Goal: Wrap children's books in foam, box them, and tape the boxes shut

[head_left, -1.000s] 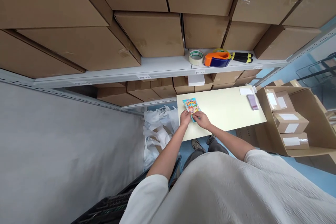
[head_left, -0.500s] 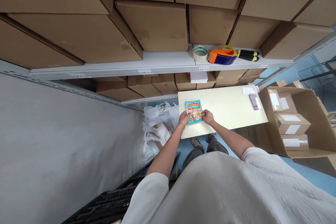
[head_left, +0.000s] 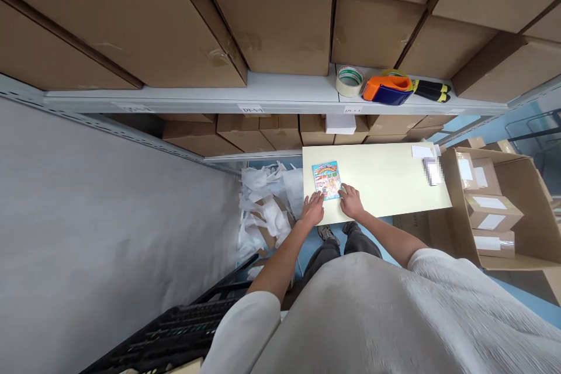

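A small colourful booklet [head_left: 326, 178] with a blue cover lies flat on the pale yellow table [head_left: 381, 178], near its left front corner. My left hand [head_left: 314, 209] rests at the table's front edge just below the booklet, fingers stretched out and holding nothing. My right hand [head_left: 350, 200] lies flat on the table at the booklet's lower right corner, fingertips touching or almost touching it, fingers apart.
A tape roll [head_left: 349, 80], an orange tape dispenser [head_left: 385, 88] and a black-and-yellow tool [head_left: 432, 91] sit on the grey shelf [head_left: 263, 96] among cardboard boxes. An open carton [head_left: 495, 204] of small labelled boxes stands right. White packing paper [head_left: 267, 204] lies left; a black crate [head_left: 188, 327] sits below.
Both hands let go of the booklet and drew back toward the table's front edge. The booklet now lies flat and straight on the table. The camera tilted slightly.
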`<state>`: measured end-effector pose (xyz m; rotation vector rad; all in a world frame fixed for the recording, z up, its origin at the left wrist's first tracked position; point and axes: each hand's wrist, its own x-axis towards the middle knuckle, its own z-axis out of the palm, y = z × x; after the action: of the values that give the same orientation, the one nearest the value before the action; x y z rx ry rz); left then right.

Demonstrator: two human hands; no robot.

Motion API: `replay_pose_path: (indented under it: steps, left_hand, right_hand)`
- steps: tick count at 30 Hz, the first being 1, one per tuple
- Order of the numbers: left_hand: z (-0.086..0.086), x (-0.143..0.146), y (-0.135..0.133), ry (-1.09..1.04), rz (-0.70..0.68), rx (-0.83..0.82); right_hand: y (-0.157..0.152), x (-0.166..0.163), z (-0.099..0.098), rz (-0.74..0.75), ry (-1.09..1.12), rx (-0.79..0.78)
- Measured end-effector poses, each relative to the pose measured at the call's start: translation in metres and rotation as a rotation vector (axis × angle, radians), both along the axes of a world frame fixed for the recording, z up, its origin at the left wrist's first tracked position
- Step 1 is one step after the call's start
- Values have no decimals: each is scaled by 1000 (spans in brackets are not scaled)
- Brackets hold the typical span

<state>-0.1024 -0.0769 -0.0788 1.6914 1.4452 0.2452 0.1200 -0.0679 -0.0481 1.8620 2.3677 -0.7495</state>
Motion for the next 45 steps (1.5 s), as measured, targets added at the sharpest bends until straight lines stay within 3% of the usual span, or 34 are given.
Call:
replay_pose_path:
  steps: [4,7,19,26,31,35,39,41,45]
  left_hand:
    - [3,-3,5,322,-160,-30]
    - [3,-6,14,440,-206,-51]
    - [-10,-23,56,474,-115,-103]
    - [-13,-25,85,448,-94,-144]
    - [-8,-23,91,469,-103,-130]
    - [0,-22,91,492,-87,-75]
    - [14,-23,85,433,-22,143]
    - [21,-23,77,380,23,232]
    - [28,-19,46,306,115,211]
  right_hand:
    - [-1,1,6,192,-113,-154]
    - [9,-6,8,225,-197,-219]
    - [76,-43,6,256,-344,-303]
    - [96,-53,1,254,-390,-334]
    - [107,-58,-2,236,-366,-341]
    - [116,-62,3,212,-334,-327]
    - [117,-56,18,174,-196,-212]
    - [113,-42,30,115,-93,-106]
    - [97,18,60,-87,63,40]
